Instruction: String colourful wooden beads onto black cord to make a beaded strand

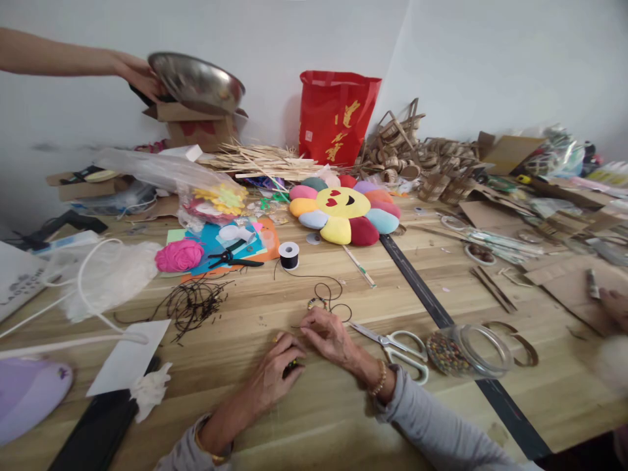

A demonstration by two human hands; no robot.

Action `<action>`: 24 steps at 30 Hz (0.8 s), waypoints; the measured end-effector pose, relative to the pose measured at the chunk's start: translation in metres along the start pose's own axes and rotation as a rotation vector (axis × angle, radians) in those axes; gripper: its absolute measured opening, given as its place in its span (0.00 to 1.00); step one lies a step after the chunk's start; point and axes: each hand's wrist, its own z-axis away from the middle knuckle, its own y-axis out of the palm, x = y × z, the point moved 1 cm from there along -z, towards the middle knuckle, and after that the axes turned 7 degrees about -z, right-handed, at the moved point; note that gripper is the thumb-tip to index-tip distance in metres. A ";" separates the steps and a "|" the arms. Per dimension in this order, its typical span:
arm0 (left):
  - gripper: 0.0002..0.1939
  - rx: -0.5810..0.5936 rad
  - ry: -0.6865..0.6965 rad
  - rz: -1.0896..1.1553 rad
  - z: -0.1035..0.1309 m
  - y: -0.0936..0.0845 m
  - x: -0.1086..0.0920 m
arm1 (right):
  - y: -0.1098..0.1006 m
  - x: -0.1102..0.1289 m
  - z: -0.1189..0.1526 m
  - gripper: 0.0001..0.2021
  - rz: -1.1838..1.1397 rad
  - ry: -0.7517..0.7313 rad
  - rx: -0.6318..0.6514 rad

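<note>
My left hand (275, 367) is closed low over the wooden table, with a few small dark and yellow-green beads (291, 364) showing between its fingers. Beside it, my right hand (328, 335) pinches the end of a thin black cord (338, 277). That cord loops across the table behind my hands and runs to a spool (288, 256) wound with black cord. Several colourful beads (316, 303) sit strung on it just past my right hand. White-handled scissors (397, 343) lie right of that hand, near a clear jar (454, 351) of mixed beads on its side.
A flower cushion (343, 208), pink yarn (179, 255), pliers (233, 258) and a tangle of black cord pieces (191, 304) lie beyond. Another person's arm (63, 57) holds a metal bowl (199, 82) at the back left. A co-worker's hand (615, 307) is at the right edge.
</note>
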 end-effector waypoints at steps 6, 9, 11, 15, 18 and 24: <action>0.08 -0.010 0.060 0.035 0.000 -0.003 -0.002 | 0.001 -0.006 0.000 0.08 0.025 -0.064 0.031; 0.08 -0.038 0.062 0.055 0.001 -0.002 -0.001 | 0.001 -0.007 0.000 0.08 0.042 -0.080 0.050; 0.07 -0.054 0.054 0.078 0.002 -0.002 0.000 | 0.001 -0.008 0.000 0.07 0.045 -0.081 0.045; 0.06 -0.065 0.021 0.162 0.001 -0.004 0.001 | 0.003 -0.010 0.001 0.06 0.038 -0.094 0.023; 0.06 -0.063 -0.050 0.236 0.000 -0.007 0.001 | 0.004 -0.013 0.002 0.05 0.041 -0.092 0.007; 0.08 -0.151 -0.226 0.261 -0.002 -0.014 0.009 | -0.001 -0.007 0.000 0.06 0.061 -0.014 0.015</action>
